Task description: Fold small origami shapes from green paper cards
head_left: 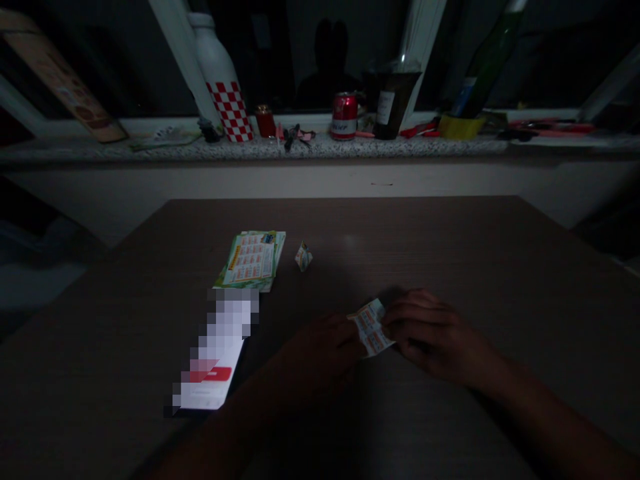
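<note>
White paper [373, 328] with orange print is held over the brown worktop [450, 247], your left hand [325, 343] grasping its left edge, your right hand [433, 333] pinching its right. Beyond it, a small folded paper piece [303, 257] sits near the stack of printed sheets [253, 259].

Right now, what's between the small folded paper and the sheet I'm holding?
In the head view, only bare tabletop shows between the folded paper and the sheet.

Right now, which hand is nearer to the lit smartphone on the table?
Left. The left hand is right of the lit smartphone, its forearm close beside it; the right hand is farther right, at the right edge of the printed paper.
</note>
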{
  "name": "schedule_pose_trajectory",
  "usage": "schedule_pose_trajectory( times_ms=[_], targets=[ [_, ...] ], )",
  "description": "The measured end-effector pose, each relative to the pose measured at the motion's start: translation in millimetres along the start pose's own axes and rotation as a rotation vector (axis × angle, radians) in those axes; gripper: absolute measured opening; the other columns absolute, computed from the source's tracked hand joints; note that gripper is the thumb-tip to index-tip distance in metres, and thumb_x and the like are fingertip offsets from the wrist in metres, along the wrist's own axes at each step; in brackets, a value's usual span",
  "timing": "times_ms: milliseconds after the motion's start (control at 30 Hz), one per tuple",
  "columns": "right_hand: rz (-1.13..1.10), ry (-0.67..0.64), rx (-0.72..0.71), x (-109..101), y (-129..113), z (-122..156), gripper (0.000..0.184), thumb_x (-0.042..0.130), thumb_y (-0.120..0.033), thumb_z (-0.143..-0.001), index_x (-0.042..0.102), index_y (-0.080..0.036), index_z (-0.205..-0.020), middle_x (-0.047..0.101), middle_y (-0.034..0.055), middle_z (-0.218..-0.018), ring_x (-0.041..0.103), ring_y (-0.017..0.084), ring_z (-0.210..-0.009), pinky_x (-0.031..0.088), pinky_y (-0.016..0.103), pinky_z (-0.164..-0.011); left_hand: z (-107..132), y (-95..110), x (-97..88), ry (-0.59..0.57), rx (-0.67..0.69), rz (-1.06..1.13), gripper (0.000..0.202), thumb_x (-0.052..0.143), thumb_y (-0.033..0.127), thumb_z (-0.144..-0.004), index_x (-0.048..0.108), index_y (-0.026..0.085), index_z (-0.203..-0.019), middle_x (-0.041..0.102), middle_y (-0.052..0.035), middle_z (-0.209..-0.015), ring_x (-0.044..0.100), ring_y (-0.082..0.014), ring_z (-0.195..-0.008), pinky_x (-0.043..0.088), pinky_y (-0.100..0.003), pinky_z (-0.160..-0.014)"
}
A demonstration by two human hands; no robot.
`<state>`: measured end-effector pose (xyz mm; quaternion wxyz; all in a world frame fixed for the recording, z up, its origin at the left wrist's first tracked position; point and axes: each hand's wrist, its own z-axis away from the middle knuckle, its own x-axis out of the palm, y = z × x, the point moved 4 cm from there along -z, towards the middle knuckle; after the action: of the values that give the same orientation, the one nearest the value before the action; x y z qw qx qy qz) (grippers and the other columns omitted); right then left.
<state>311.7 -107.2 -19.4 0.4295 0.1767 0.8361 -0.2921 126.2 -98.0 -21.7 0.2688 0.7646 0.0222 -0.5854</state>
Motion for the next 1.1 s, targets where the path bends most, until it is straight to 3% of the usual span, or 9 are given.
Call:
schedule_pose_trajectory(
  times_ms=[200, 433, 600, 733, 1100],
  targets=[
    [-0.013, -0.127, 0.111, 4.7, -0.6, -1.1, 0.028, 0.067, -0.018, -0.072, 0.065, -0.022, -0.099, 0.067, 0.0044, -0.099, 0.058, 0.024, -0.101, 0.043, 0.043, -0.091, -1.5, 0.3, 2.1, -0.043, 0.021, -0.008, 0.013, 0.051, 0.014, -0.088, 0.062, 0.017, -0.095, 0.063, -0.0057, -0.104, 0.056, -0.0198, -0.103, 0.044, -0.037, -0.095],
    [0.022, -0.146, 0.185, 14.0, -4.0, -7.6, 0.014, 0.062, -0.026, -0.084, 0.067, -0.024, -0.096, 0.064, 0.0043, -0.092, 0.056, 0.023, -0.098, 0.041, 0.042, -0.089, -2.6, 0.0, 3.5, -0.004, 0.033, 0.06, 0.021, 0.054, 0.009, -0.084, 0.061, 0.018, -0.101, 0.063, -0.006, -0.115, 0.053, -0.018, -0.114, 0.041, -0.036, -0.102],
    [0.037, -0.173, 0.235, 19.9, -5.3, -8.3, 0.018, 0.061, -0.027, -0.084, 0.067, -0.025, -0.101, 0.06, 0.006, -0.095, 0.053, 0.024, -0.098, 0.041, 0.042, -0.085, -1.1, -1.8, 1.8, -0.017, 0.034, 0.061, 0.027, 0.055, 0.005, -0.078, 0.061, 0.018, -0.1, 0.063, -0.0059, -0.117, 0.052, -0.0188, -0.116, 0.041, -0.037, -0.102],
    [0.03, -0.183, 0.259, 20.4, -5.4, -7.4, 0.021, 0.059, -0.027, -0.085, 0.066, -0.027, -0.104, 0.059, 0.0062, -0.095, 0.053, 0.024, -0.097, 0.041, 0.042, -0.084, -0.1, -5.4, -4.0, -0.034, 0.002, 0.055, 0.032, 0.053, 0.002, -0.075, 0.061, 0.019, -0.102, 0.064, -0.005, -0.11, 0.055, -0.0191, -0.109, 0.042, -0.037, -0.098],
    [0.063, -0.181, 0.317, 25.6, -5.5, -8.0, 0.026, 0.06, -0.032, -0.084, 0.066, -0.03, -0.109, 0.058, 0.0069, -0.097, 0.051, 0.025, -0.095, 0.04, 0.043, -0.084, -1.0, -12.1, -9.4, -0.039, -0.047, 0.017, 0.021, 0.054, 0.006, -0.077, 0.062, 0.019, -0.092, 0.064, -0.0042, -0.097, 0.056, -0.02, -0.096, 0.042, -0.036, -0.091]
  ],
)
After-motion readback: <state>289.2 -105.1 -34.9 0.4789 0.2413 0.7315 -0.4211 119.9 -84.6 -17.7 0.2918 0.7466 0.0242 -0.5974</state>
